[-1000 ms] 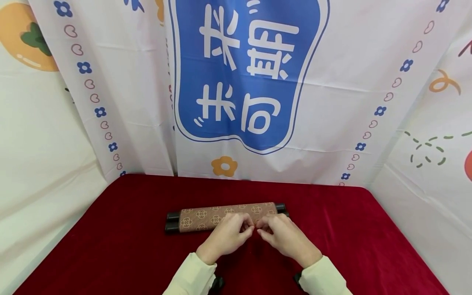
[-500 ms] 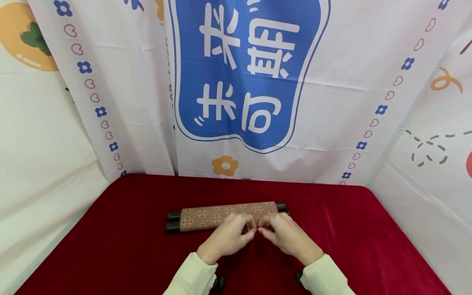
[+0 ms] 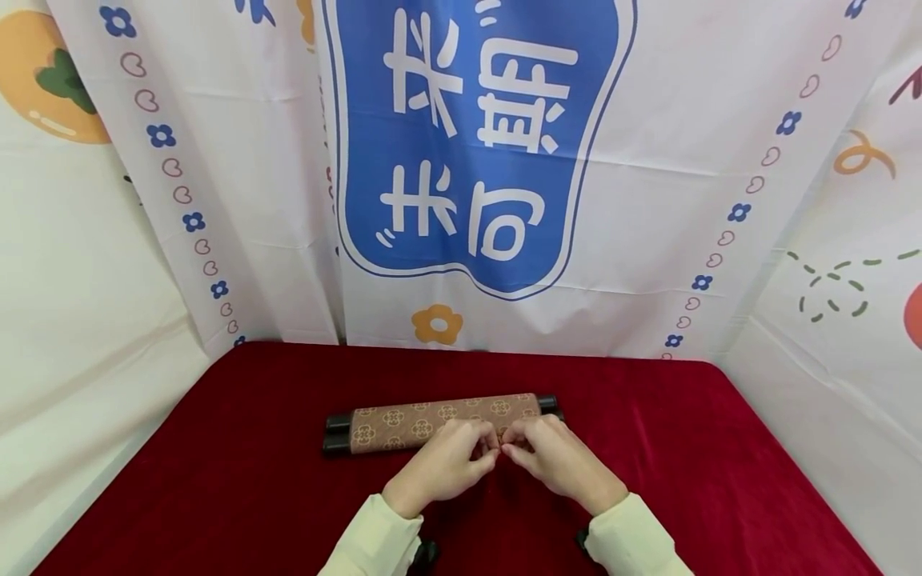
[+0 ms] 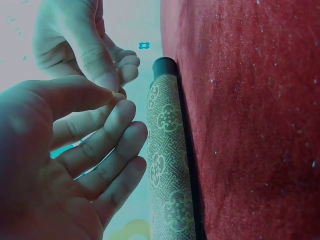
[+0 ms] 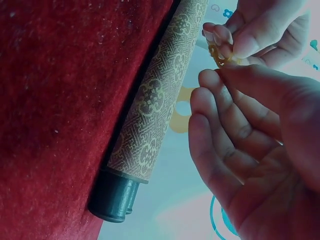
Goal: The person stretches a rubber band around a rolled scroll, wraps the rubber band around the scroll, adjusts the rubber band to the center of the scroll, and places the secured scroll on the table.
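Observation:
A rolled scroll (image 3: 410,422) covered in brown cloth with a gold flower pattern lies across the red tabletop, black knobs (image 3: 338,442) protruding at both ends. My left hand (image 3: 444,462) and right hand (image 3: 564,464) meet fingertip to fingertip at the scroll's near side, right of its middle. Between them they pinch a small looped yellow cord (image 5: 218,56), clearest in the right wrist view and mostly covered by the fingers. The other fingers of both hands are loosely bent beside the roll. From overhead, my hands hide part of the scroll's near edge.
Red velvet cloth (image 3: 216,480) covers the table. A white printed curtain (image 3: 648,264) with a blue sign panel hangs along the back edge, and more white fabric (image 3: 94,320) encloses the sides.
Both hands stay in nearly the same place, fingertips together. Only the head view shifts slightly; the scroll lies as before.

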